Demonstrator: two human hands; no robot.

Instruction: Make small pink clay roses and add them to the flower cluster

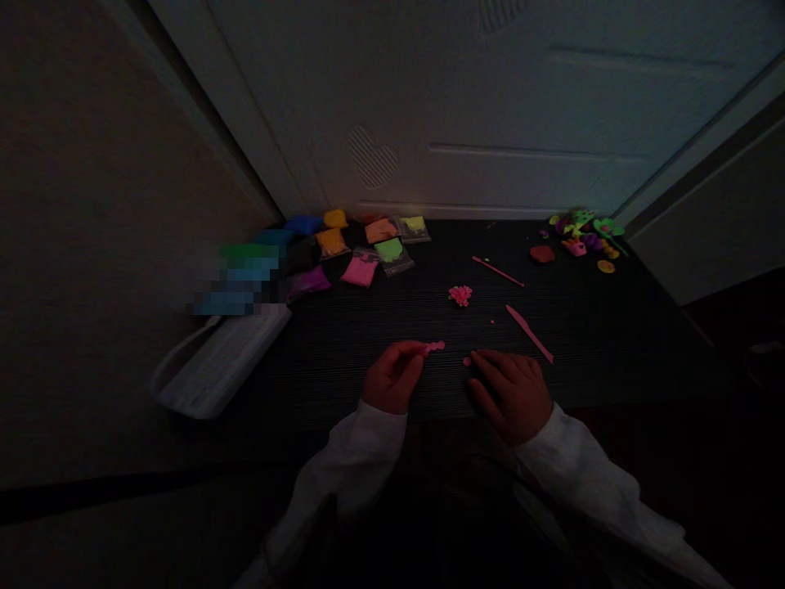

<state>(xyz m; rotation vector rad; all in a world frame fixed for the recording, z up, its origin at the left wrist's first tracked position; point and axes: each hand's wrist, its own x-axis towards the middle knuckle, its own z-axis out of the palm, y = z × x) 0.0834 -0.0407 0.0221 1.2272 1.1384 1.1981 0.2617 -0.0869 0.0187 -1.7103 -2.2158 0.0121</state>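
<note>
Pinching a pink strip (437,346), the left hand (390,381) sits left and nearside of the pink cluster (460,295) — already gathered, with strip and pink disc (467,361) unjoined; the right hand (513,394), fingers loosely spread, rests nearside right, one fingertip by the disc.

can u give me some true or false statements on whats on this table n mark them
1. The left hand pinches a row of small pink clay-like discs. True.
2. The right hand grips the pink knife-shaped tool. False: the tool lies on the dark ridged tabletop, beyond that hand.
3. The bumpy pink clay-like cluster sits in the left hand. False: it lies apart from both hands, farther from the person.
4. The clear bag of pink material lies left of the clear bag of light-green material. True.
</note>
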